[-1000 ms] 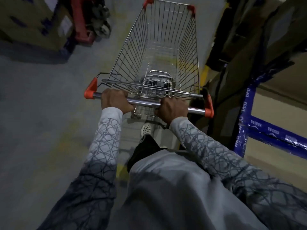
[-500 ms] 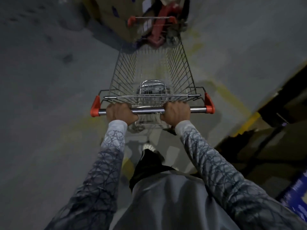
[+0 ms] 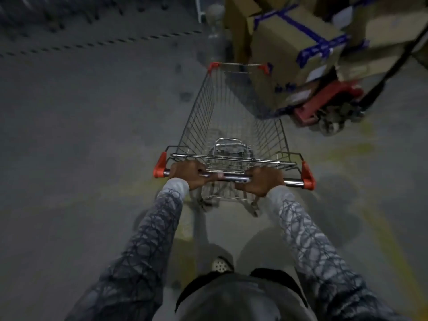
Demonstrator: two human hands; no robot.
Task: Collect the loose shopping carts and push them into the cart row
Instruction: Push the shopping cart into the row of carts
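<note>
A wire shopping cart point(image 3: 201, 112) with orange corner caps stands straight ahead of me on the grey concrete floor, its basket empty. Its chrome handle bar point(image 3: 231, 177) runs across the middle of the view. My left hand point(image 3: 188, 173) grips the bar near its left end. My right hand point(image 3: 262, 181) grips it right of the middle. Both sleeves carry a grey web pattern. No cart row is in view.
A stack of cardboard boxes point(image 3: 294, 45) with blue tape sits on a red pallet jack point(image 3: 324, 105) just right of the cart's front. Faded yellow floor lines point(image 3: 391, 242) run at the right. A pale bollard point(image 3: 214, 17) stands far ahead. Open floor spreads to the left.
The cart and I have swung to the left. The boxes and pallet jack moved from upper left, past the cart's nose, to upper right. The blue racking at the right is out of view.
</note>
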